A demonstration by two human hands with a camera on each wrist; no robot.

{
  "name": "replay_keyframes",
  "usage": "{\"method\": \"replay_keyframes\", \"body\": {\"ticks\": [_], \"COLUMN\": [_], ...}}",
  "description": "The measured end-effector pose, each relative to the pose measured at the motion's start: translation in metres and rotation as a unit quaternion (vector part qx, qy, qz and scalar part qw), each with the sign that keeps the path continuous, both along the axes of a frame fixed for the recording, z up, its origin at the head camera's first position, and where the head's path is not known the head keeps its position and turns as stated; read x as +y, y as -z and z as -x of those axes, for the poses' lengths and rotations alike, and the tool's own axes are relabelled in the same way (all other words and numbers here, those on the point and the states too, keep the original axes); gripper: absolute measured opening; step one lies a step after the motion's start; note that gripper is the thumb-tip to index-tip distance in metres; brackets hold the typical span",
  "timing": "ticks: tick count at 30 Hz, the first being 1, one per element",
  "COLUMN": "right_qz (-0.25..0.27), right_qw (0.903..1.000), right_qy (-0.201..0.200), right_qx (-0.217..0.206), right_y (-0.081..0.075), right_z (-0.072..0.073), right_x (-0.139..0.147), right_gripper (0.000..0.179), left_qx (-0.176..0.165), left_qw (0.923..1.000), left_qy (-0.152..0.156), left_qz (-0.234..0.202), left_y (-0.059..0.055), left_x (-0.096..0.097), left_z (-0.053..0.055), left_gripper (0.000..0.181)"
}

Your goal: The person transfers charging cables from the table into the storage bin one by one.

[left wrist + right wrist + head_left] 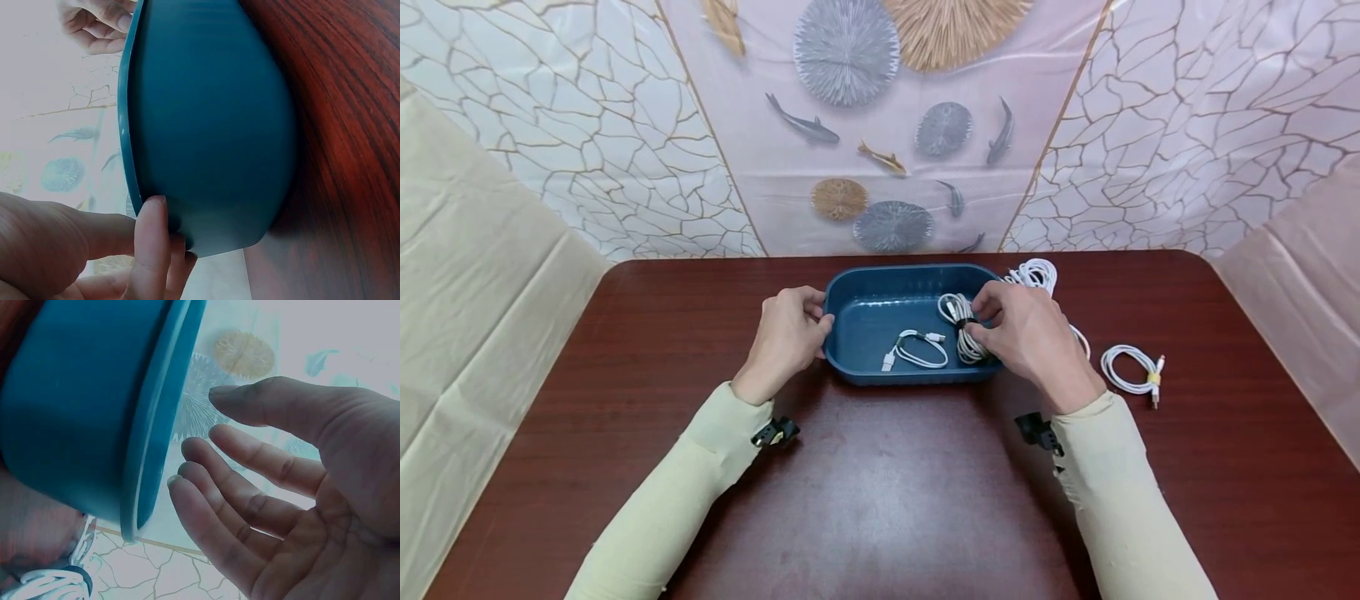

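A blue plastic tray (910, 378) stands at the back middle of the table. My left hand (786, 337) holds its left end, with thumb and fingers at the rim in the left wrist view. Inside the tray lie a short white USB cable (889, 362) and a thicker bundled white cable (972, 348) with a black tie. Over the tray's right end is my right hand (1030, 333), close to the bundle. In the right wrist view its fingers (212, 519) are loosely bent and apart from the thumb, holding nothing.
Beyond the tray's right end lie coiled white cables (1037, 272), partly hidden by my right hand. Farther right is a coiled white cable with a yellow tie (1154, 377). A patterned cloth (887, 150) hangs behind the dark red table (880, 500).
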State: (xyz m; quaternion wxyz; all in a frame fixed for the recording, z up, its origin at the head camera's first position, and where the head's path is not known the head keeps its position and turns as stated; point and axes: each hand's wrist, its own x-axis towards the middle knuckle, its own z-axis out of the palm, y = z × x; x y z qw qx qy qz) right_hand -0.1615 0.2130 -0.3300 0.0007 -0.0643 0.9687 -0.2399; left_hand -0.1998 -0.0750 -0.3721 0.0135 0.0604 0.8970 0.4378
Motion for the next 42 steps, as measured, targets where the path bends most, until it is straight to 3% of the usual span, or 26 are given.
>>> {"method": "replay_keyframes", "body": {"ticks": [21, 42], "right_qz": [-0.005, -0.006], "right_qw": [0.9997, 0.9993], "right_qy": [0.001, -0.007], "right_qx": [-0.024, -0.036], "right_y": [-0.006, -0.007], "right_z": [-0.004, -0.003], "right_x": [0.012, 0.017], "right_gripper": [0.028, 0.039], "left_qx": [0.014, 0.002], "left_qw": [0.9999, 1.0], "left_qy": [0.0, 0.001], "left_qz": [0.008, 0.006], "left_y": [0.002, 0.002], "left_x": [0.0, 0.001], "left_z": [-0.001, 0.0], "left_gripper": [0.031, 0.033]}}
